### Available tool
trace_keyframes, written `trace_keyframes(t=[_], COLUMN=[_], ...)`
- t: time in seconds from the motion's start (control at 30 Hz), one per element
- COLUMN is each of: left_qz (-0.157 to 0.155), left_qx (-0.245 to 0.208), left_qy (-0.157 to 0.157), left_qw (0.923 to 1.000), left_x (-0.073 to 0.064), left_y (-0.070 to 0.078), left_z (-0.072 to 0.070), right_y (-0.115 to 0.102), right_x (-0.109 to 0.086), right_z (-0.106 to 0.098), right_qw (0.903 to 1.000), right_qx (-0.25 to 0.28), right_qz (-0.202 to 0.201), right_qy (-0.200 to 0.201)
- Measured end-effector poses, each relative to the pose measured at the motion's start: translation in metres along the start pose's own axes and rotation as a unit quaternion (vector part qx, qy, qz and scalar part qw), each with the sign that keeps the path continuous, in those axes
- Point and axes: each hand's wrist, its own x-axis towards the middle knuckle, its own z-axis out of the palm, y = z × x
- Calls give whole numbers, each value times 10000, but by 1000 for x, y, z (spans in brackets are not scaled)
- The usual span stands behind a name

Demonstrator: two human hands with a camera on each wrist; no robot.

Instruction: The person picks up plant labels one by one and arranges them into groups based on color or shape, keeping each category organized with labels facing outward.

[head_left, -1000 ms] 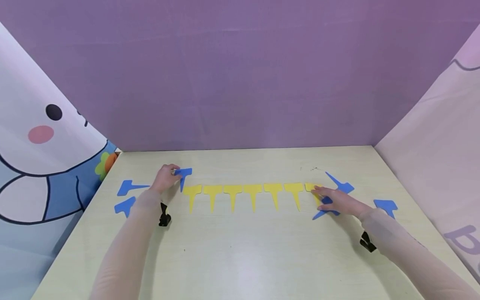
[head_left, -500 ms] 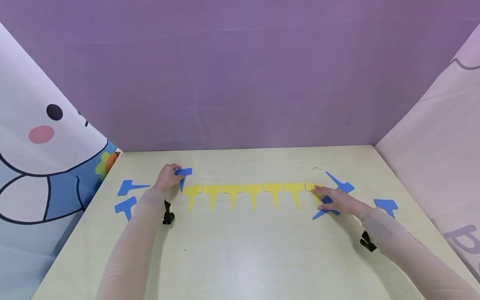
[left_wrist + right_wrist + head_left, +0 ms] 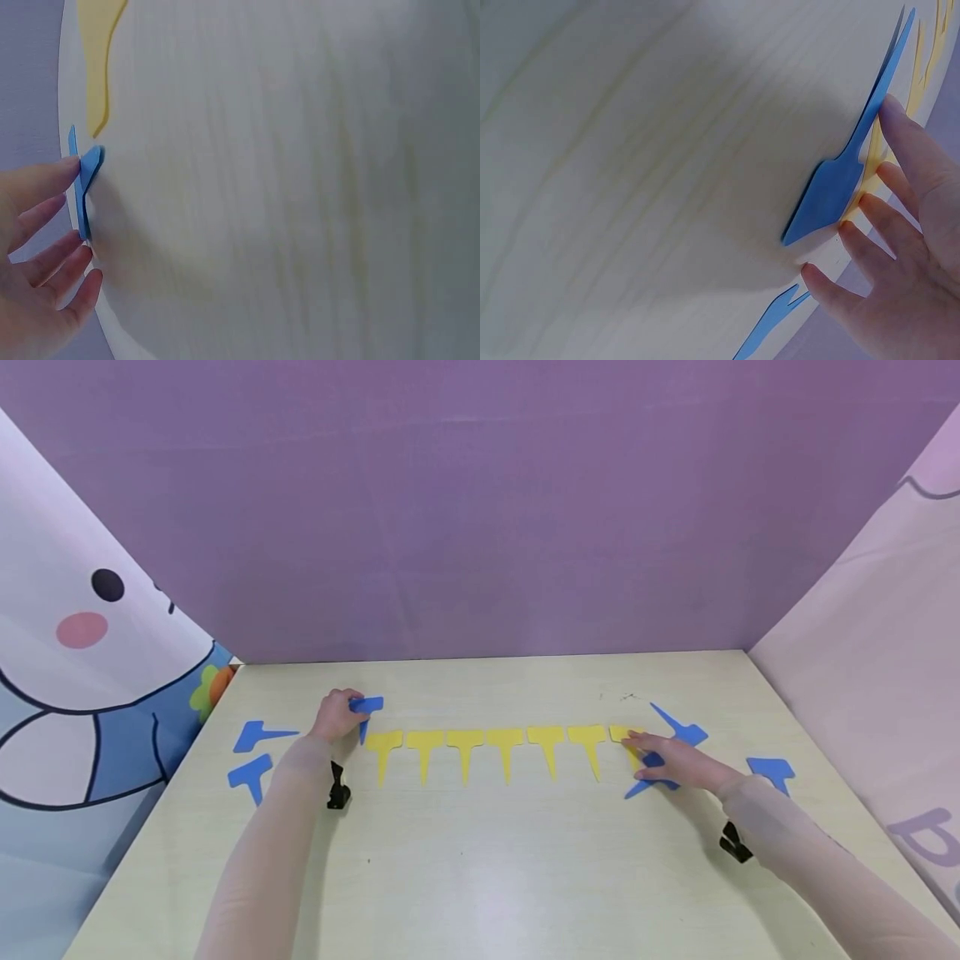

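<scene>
Where the head camera looks: a pale wood-grain table (image 3: 487, 868) before a purple backdrop (image 3: 480, 510), with a cartoon-printed cloth (image 3: 52, 727) at left.
Yellow T-shaped tags (image 3: 506, 737): row of seven, side by side, stems toward the table's near side.
Left hand (image 3: 335, 717): beside the row's left end; thumb and fingers pinch a blue T-shaped tag (image 3: 367, 704) just beyond the first yellow tag.
Right hand (image 3: 678, 758): over the row's right end, partly covering the last yellow tag and a second blue T-shaped tag (image 3: 654, 761).
Loose blue tags (image 3: 251, 771): two left of the left forearm, two about the right hand and forearm.
Left wrist view, pinched tag: thumb at one part, a fingertip at another; remaining fingers apart; part of a yellow tag near.
Right wrist view, second blue tag: thumb touching its stem; fingers spread, tips by its head; whether they clamp it, cannot tell.
</scene>
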Motion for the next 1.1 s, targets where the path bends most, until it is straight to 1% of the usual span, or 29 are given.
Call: trace_keyframes(t=[0.23, 0.33, 0.47, 0.6, 0.67, 0.87, 0.97, 1.1], left_qz=[-51, 3, 130, 184, 140, -143, -242, -348], left_qx=[-120, -224, -381, -337, -295, -307, -399, -527], left_qy=[-7, 14, 133, 254, 251, 105, 120, 233], left_qw=[9999, 9997, 9991, 9989, 9992, 9994, 9988, 9977], left_x=[3, 4, 5, 5, 4, 4, 4, 3], left_y=[-2, -2, -4, -5, -6, -6, -5, -6], left_z=[2, 3, 4, 2, 2, -1, -1, -1], right_y=[1, 1, 2, 3, 3, 3, 3, 2], right_x=[-1, -1, -1, -1, -1, -1, -1, -1], right_z=[0, 0, 1, 1, 1, 1, 1, 1], right_qw=[10000, 10000, 9999, 9999, 9999, 9998, 9998, 9998], right_qx=[-15, -49, -55, -10, 11, 28, 11, 10], right_qz=[-56, -74, -117, -140, -163, -197, -200, -192], right_qy=[14, 28, 58, 47, 46, 69, 80, 83])
